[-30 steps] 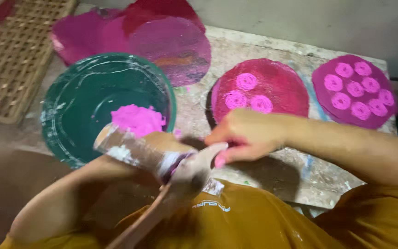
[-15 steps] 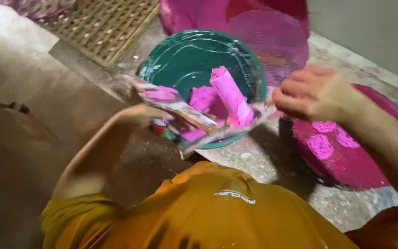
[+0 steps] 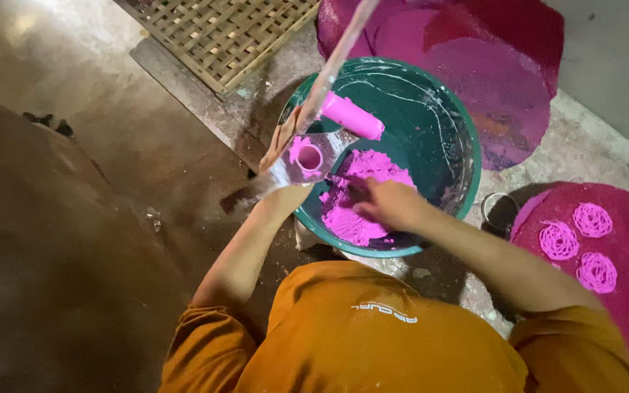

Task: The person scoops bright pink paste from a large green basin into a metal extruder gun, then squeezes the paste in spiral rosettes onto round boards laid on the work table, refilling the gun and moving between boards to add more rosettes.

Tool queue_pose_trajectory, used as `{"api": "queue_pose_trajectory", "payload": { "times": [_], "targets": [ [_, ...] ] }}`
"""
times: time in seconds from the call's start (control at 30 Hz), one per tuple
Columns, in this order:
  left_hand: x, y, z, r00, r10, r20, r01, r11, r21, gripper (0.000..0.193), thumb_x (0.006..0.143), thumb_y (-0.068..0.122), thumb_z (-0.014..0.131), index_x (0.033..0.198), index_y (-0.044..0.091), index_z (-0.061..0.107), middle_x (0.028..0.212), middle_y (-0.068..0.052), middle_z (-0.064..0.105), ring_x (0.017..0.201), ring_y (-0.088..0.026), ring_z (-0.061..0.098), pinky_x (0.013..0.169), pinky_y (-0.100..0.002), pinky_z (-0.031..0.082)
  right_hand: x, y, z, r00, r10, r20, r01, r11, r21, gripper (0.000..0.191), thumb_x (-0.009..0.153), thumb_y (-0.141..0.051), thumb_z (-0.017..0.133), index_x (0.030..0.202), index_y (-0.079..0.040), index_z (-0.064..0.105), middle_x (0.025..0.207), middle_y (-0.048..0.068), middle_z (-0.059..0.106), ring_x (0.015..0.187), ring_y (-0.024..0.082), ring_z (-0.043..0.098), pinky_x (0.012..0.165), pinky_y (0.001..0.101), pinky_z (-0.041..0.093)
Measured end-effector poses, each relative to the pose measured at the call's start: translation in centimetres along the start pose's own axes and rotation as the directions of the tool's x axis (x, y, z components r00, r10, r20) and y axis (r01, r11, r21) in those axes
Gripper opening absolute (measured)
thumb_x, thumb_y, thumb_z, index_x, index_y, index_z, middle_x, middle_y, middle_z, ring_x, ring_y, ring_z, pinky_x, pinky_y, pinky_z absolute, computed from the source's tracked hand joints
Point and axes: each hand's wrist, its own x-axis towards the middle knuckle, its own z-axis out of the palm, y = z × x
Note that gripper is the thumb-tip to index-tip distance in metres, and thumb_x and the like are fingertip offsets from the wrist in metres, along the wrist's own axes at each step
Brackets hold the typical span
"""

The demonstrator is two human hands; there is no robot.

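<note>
The right hand digs curled fingers into the pink dough heaped in the green basin; it looks soft, sticky, best scooped from beneath. The left hand grips a metal press, dough-smeared. Beyond lie a pink mat bearing coils, a small cup, and a woven tray.

The left arm rises bent from the lower centre of the frame to the left hand, fingers closed, just left of centre, while the right arm slants in from the lower right, the right hand palm-down, fingers curled at centre.
</note>
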Motion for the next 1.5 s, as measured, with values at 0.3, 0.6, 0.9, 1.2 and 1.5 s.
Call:
{"api": "queue_pose_trajectory", "payload": {
  "times": [0.3, 0.6, 0.9, 1.2, 1.5],
  "targets": [
    [-3.6, -6.9, 1.2, 0.810, -0.166, 0.563, 0.587, 0.231, -0.776, 0.037, 0.088, 0.009, 0.076, 0.121, -0.003, 0.063, 0.103, -0.013, 0.068, 0.091, -0.023, 0.068, 0.080, -0.038, 0.058, -3.3, 8.0, -5.8, 0.997, 0.054, 0.056, -0.061, 0.990, 0.131, 0.023, 0.103, -0.030, 0.049, 0.121, -0.016, 0.054, 0.080, 0.010, 0.070, 0.074, 0.029, 0.068, 0.067, 0.0444, 0.052],
    [-3.9, -6.6, 1.1, 0.794, 0.131, 0.593, 0.603, -0.058, -0.795, 0.042, 0.084, 0.022, 0.073, 0.117, -0.004, 0.068, 0.100, -0.013, 0.071, 0.078, -0.020, 0.066, 0.069, -0.032, 0.054, -13.1, 6.2, -12.5, 0.862, -0.045, -0.505, 0.316, 0.827, 0.466, 0.044, 0.100, -0.006, 0.056, 0.143, -0.014, 0.062, 0.092, 0.007, 0.067, 0.080, 0.015, 0.058, 0.071, 0.0310, 0.051],
    [-1.8, -1.0, 2.3, 0.828, 0.056, 0.558, 0.561, -0.110, -0.820, 0.036, 0.088, 0.015, 0.074, 0.118, -0.003, 0.065, 0.093, -0.009, 0.066, 0.079, -0.016, 0.064, 0.071, -0.032, 0.055, -10.6, 2.1, -9.5, 0.643, -0.030, -0.765, 0.401, 0.865, 0.303, 0.042, 0.100, -0.001, 0.060, 0.141, -0.010, 0.062, 0.127, 0.020, 0.072, 0.106, 0.018, 0.072, 0.089, 0.0318, 0.057],
    [0.9, 4.3, 6.9, 0.871, -0.144, 0.470, 0.486, 0.108, -0.867, 0.024, 0.093, 0.005, 0.070, 0.115, 0.000, 0.062, 0.100, -0.007, 0.065, 0.087, -0.017, 0.066, 0.077, -0.034, 0.057, -5.8, 0.3, -0.7, 0.508, 0.073, -0.858, 0.518, 0.771, 0.372, 0.037, 0.107, -0.004, 0.057, 0.143, 0.001, 0.058, 0.116, 0.011, 0.073, 0.096, 0.010, 0.068, 0.080, 0.0260, 0.054],
    [0.9, 4.3, 7.0, 0.989, 0.135, 0.059, -0.083, 0.841, -0.535, 0.020, 0.094, 0.013, 0.073, 0.112, 0.006, 0.067, 0.111, -0.009, 0.067, 0.104, -0.022, 0.065, 0.092, -0.038, 0.054, -4.2, 2.6, 0.4, 0.738, 0.299, -0.605, 0.456, 0.441, 0.773, 0.029, 0.107, -0.012, 0.056, 0.134, -0.006, 0.065, 0.071, -0.003, 0.054, 0.059, 0.005, 0.046, 0.050, 0.0220, 0.037]
  ]
}}
